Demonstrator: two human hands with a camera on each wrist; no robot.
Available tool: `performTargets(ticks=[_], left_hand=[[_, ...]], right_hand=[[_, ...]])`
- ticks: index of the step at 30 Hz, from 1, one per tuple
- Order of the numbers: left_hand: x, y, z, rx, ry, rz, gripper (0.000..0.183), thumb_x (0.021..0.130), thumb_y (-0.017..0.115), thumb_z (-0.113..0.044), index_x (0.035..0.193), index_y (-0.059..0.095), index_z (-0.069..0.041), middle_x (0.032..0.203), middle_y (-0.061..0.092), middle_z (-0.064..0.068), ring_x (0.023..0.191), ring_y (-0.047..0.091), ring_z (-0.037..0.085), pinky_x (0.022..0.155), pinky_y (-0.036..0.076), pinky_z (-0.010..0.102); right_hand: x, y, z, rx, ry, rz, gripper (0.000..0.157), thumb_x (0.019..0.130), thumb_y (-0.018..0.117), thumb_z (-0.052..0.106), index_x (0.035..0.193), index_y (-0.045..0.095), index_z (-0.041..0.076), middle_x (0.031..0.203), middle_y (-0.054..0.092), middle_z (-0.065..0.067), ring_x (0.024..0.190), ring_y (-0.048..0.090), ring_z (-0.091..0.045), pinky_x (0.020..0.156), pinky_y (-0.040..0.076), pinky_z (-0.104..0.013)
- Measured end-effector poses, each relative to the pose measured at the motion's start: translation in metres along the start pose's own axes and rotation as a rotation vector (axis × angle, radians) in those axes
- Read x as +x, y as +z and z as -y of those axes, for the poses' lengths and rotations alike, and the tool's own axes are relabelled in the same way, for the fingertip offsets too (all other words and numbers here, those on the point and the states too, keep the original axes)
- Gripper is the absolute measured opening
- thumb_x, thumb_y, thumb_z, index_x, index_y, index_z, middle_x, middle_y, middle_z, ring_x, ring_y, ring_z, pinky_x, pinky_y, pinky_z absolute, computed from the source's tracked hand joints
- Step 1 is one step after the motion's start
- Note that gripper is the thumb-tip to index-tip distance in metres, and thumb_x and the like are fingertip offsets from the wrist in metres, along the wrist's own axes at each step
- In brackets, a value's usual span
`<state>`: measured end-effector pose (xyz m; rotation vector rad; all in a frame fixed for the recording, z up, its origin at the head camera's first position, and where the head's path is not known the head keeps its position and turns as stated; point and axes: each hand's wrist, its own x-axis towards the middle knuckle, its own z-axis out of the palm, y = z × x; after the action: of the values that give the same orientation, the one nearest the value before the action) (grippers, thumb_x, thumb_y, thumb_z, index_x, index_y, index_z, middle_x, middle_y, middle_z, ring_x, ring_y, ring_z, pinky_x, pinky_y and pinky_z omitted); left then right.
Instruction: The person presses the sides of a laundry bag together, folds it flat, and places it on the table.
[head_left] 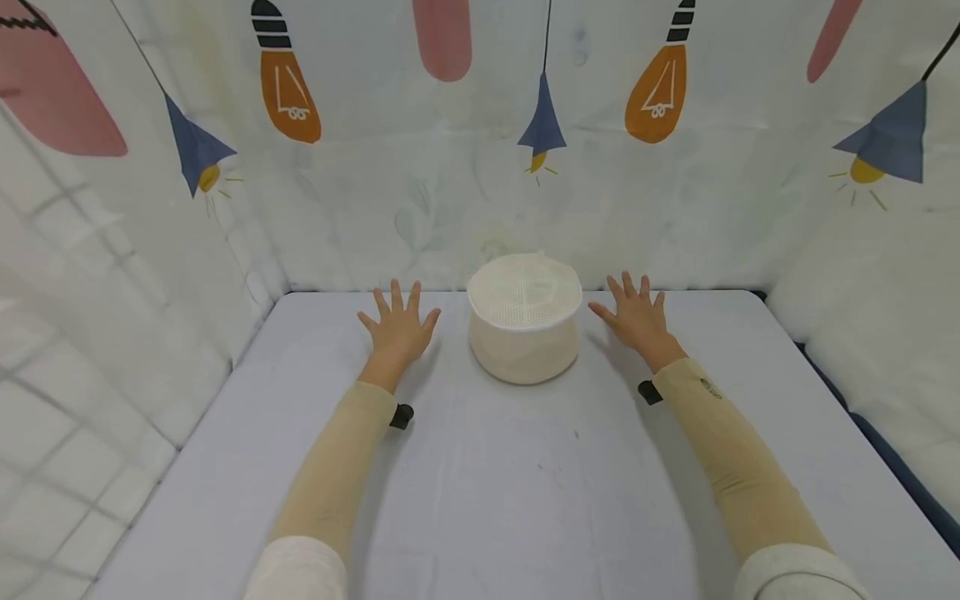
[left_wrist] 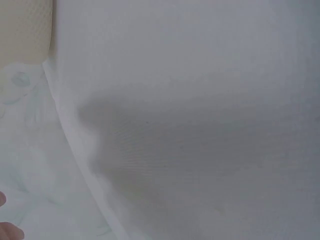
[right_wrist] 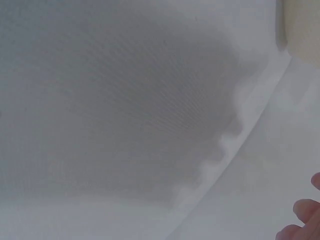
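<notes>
A cream, drum-shaped object (head_left: 524,350) with a perforated, mesh-like round top stands near the table's far edge; what kind it is I cannot tell. To its left my left hand (head_left: 400,332) is held over the table with fingers spread, apart from it. On the other side my right hand (head_left: 638,322) is likewise spread, its thumb pointing toward the object without touching. Neither hand holds anything. In the left wrist view, part of the cream object (left_wrist: 22,30) shows at the upper left corner; the right wrist view has its side (right_wrist: 305,32) at the upper right.
A white cloth covers the table (head_left: 517,500), with a few small marks on it. Behind stands a pale curtain (head_left: 360,208) printed with lamps and bulbs, and white sheeting hangs at both sides. Small black devices (head_left: 402,416) sit under both wrists.
</notes>
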<state>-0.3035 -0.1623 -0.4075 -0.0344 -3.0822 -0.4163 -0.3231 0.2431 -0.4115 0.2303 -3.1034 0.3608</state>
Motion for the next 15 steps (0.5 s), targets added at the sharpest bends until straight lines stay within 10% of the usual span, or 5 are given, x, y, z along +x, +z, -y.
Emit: performTargets(ticks=[15], left_hand=[[-0.0052,0.0025,0.0033,-0.023,0.016,0.002,0.074,0.109,0.031,-0.055,0.167,0.007,-0.015,0.168,-0.008,0.024,0.150,-0.015,0.052,0.108,0.001,0.082]], right_hand=[[-0.0086,-0.0059,0.0073,-0.018,-0.035,0.001,0.082,0.107,0.037,0.059,0.164,0.013,0.005,0.168,0.003,-0.026,0.151,-0.005,-0.054,0.115,0.000,-0.074]])
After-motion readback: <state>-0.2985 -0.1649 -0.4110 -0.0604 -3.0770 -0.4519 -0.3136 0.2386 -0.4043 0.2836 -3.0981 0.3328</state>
